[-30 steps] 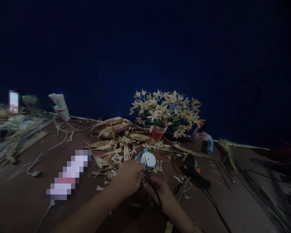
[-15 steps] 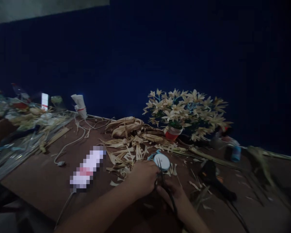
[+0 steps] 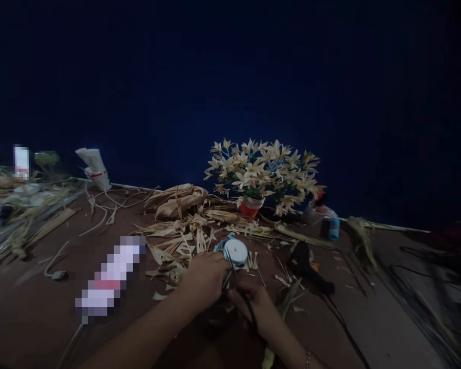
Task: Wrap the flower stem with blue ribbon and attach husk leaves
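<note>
My right hand (image 3: 259, 307) is closed round dark-handled scissors (image 3: 247, 301), whose blades point up and away from me. Close beside it, my left hand (image 3: 205, 279) is curled with its back to the camera. A small dark bit shows at the left fingers, but I cannot make out what it is. The scissor tips overlap a white disc-shaped roll (image 3: 236, 252) with light blue tape or ribbon around its edge. Cut pieces of dried corn husk (image 3: 182, 246) lie just beyond my left hand.
A red pot (image 3: 250, 206) holds husk-coloured flowers (image 3: 261, 169). Husk bundles (image 3: 182, 200) lie left of it. A black glue gun (image 3: 309, 269) with a cord rests at right, near a blue cylinder (image 3: 334, 228). A lit, blurred-out power strip (image 3: 109, 277) and white cable (image 3: 96, 228) are left.
The whole scene has shifted left in view as the camera turned right. Both hands stay together over the table, and the scissor blades look closer together.
</note>
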Demonstrator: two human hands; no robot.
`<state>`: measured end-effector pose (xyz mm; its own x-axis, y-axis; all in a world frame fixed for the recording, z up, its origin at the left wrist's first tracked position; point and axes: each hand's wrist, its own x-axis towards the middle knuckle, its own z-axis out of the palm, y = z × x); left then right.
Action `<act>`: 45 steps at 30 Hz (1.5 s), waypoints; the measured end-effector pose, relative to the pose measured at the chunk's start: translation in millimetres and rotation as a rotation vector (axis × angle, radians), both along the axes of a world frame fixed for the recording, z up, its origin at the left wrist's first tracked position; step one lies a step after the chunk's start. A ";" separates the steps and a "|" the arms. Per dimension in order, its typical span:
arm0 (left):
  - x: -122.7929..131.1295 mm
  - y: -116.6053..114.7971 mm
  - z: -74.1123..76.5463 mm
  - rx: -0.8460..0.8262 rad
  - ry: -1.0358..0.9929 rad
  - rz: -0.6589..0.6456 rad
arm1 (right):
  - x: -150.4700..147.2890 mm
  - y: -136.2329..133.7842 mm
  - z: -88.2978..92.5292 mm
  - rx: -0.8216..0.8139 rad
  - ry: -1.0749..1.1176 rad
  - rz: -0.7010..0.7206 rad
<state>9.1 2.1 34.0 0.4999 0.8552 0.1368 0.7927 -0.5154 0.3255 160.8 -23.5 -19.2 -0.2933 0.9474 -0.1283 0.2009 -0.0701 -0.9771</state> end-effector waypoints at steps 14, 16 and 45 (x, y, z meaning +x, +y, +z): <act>1.0 -0.3 0.0 0.021 -0.072 -0.014 | -0.6 1.3 3.9 0.094 -0.020 -0.073; 0.1 0.7 -2.6 0.003 -0.141 0.004 | -0.1 2.2 2.4 0.028 -0.010 -0.072; 15.3 -4.5 -9.5 -0.470 -0.854 0.250 | 2.4 10.9 47.4 -0.038 0.231 -0.311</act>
<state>24.4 -2.4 24.5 0.1911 0.9815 -0.0129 0.2671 -0.0394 0.9629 163.3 -12.6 28.2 -0.0180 0.9915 -0.1292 -0.0607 -0.1301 -0.9896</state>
